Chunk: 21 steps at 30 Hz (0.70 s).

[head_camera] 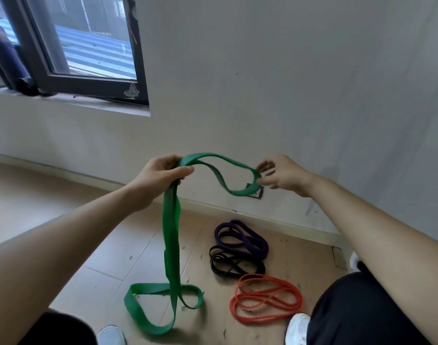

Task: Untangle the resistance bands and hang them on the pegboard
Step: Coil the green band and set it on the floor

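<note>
Between the hands, a green band (172, 232) arcs in a loose loop in front of a pale wall (287, 95). Left hand (160, 178): fingers and thumb curled tight round the doubled band where the loop begins. Right hand (282, 175): fingers bent, tips pinching the loop's far end; somewhat blurred. Below the left hand the band hangs straight down, and its lower end lies in two open curls on the wooden floor (63, 220). Below the right hand, three more bands lie coiled on the floor, untouched: purple band (242, 237) nearest the wall, black band (235, 265) touching it, orange band (267, 300) nearest the person. A wall socket (256, 192) shows just behind the loop's right end. Window (88, 46) up and beyond the left hand. White shoes (297, 327) low in view, under both forearms.
</note>
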Motion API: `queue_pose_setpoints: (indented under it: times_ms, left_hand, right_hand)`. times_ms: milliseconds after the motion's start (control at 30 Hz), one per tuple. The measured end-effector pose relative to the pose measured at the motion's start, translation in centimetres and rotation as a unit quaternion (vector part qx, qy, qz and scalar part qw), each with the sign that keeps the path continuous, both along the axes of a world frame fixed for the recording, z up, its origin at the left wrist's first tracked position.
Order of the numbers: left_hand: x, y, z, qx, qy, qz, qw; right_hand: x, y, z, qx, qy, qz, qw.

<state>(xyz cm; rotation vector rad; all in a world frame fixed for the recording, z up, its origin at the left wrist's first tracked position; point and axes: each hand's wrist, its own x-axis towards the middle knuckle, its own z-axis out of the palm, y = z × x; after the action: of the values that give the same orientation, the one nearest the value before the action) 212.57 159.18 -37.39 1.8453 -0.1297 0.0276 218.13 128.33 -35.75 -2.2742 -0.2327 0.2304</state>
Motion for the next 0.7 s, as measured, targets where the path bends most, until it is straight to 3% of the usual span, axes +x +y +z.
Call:
queue_pose_setpoints:
  times_ms: [67,233,333,467,700]
  left_hand:
    - [-0.1,-0.1,0.8,-0.014,-0.016,-0.003,1.0]
    - [-1.1,-1.0,2.8,-0.026,-0.066,-0.034,0.997]
    - [-1.6,-1.0,3.8,-0.036,-0.075,-0.064,0.994]
    - [-2.2,-0.7,3.7,0.028,-0.05,-0.111,0.992]
    - [-2.3,-0.7,3.3,0.125,-0.069,-0.082,0.986]
  right_hand:
    - [-0.6,0.6,0.0,-0.067,0.002,0.05,0.996]
    - [-3.0,5.2,2.1,0.024,-0.118,0.131,0.984]
    - [-4.3,7.4,2.7,0.031,-0.162,0.184,0.969]
    - [-4.8,8.2,2.5,0.113,-0.118,0.209,0.964]
    - [-4.3,7.7,3.7,0.079,-0.121,0.202,0.969]
